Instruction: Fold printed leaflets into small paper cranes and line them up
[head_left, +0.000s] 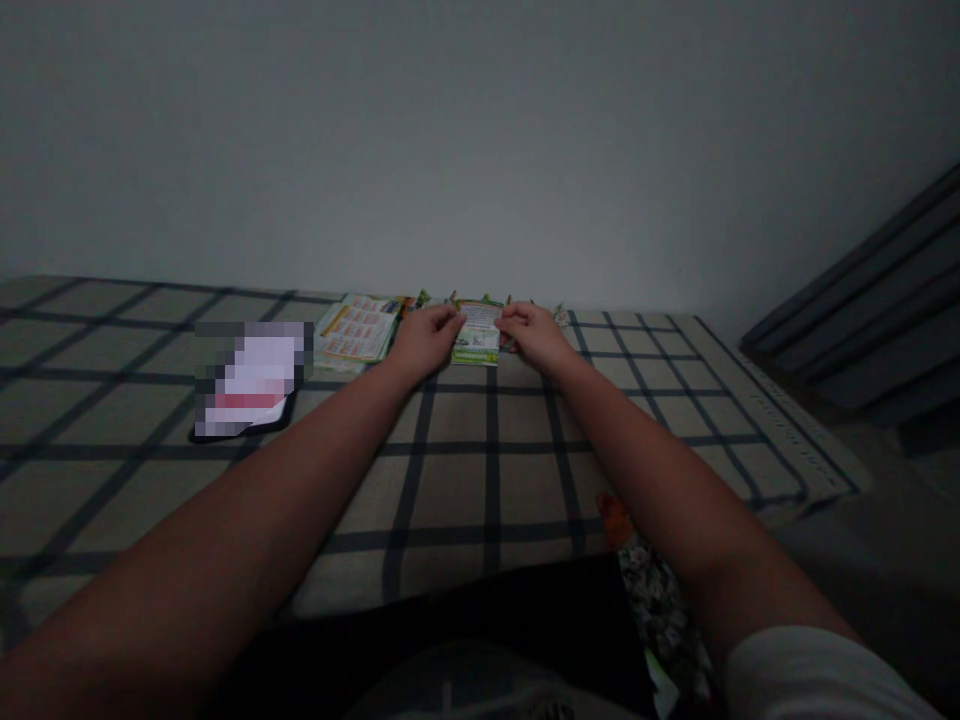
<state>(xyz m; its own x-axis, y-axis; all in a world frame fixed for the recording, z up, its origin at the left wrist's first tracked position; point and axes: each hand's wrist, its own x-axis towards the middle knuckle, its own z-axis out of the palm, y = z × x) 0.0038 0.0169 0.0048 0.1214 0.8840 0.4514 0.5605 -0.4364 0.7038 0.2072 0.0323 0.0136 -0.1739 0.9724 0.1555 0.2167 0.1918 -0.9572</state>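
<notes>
The left hand [421, 342] pinched the left edge of a green-and-white printed leaflet [477, 338], its grip closed between thumb and fingers. The right hand [537, 335] nipped the opposite edge in a similar grip. The leaflet was between both hands, above the checked cloth [457, 470], just right of a stack of printed sheets [356, 328].
</notes>
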